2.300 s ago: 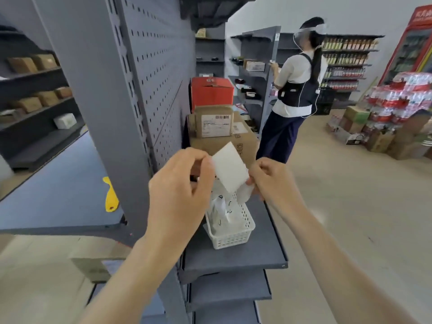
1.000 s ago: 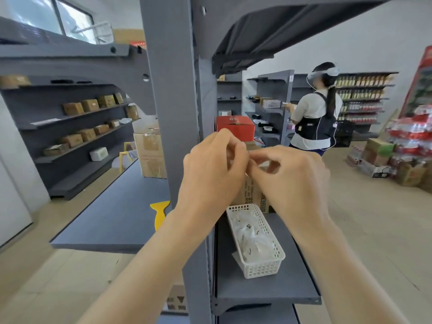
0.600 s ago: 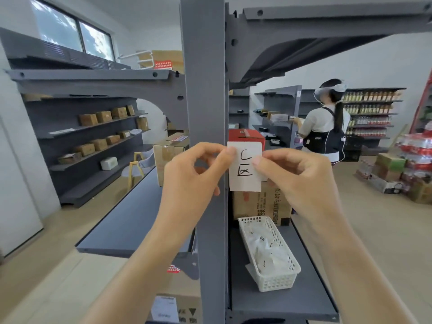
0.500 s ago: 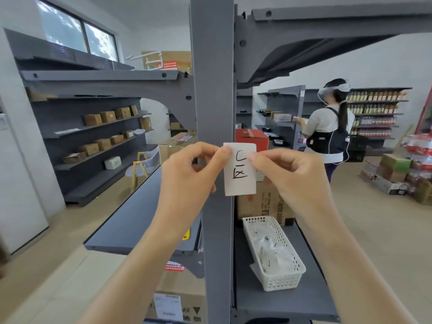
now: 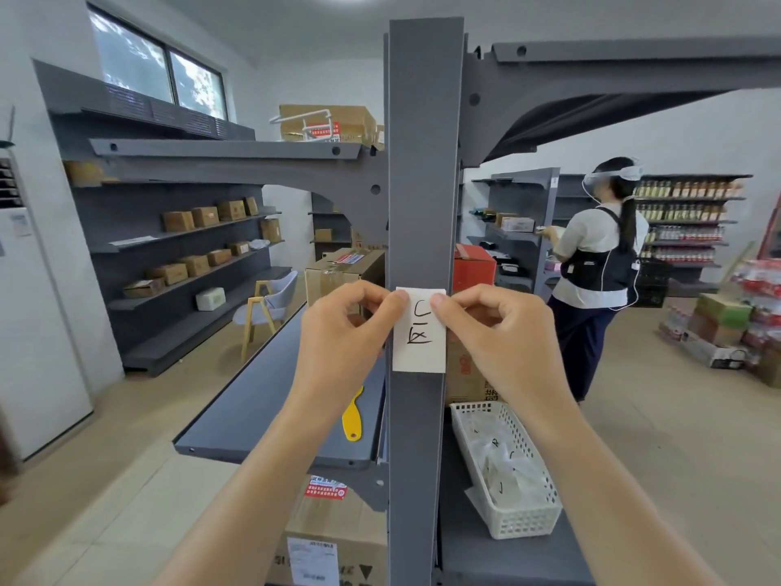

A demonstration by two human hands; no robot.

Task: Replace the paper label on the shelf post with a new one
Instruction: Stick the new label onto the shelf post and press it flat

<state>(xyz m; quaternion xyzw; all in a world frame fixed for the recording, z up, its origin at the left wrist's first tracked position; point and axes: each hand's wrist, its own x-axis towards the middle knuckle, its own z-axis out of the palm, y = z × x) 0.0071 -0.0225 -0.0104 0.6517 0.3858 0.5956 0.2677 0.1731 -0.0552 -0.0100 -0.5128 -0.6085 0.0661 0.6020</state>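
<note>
A white paper label [image 5: 419, 337] with black handwriting lies flat against the front face of the grey shelf post [image 5: 424, 162], at about chest height. My left hand [image 5: 344, 332] pinches its top left corner between thumb and forefinger. My right hand [image 5: 492, 332] pinches the top right corner the same way. The label's lower half hangs free below my fingers.
A white plastic basket [image 5: 524, 516] of paper slips sits on the grey shelf right of the post. A yellow scraper [image 5: 353, 416] lies on the left shelf. Cardboard boxes [image 5: 334, 539] stand below. A person [image 5: 600, 264] stands at far shelves to the right.
Both hands carried the label up from near the basket and brought it left onto the post face. The view rose and centred on the post.
</note>
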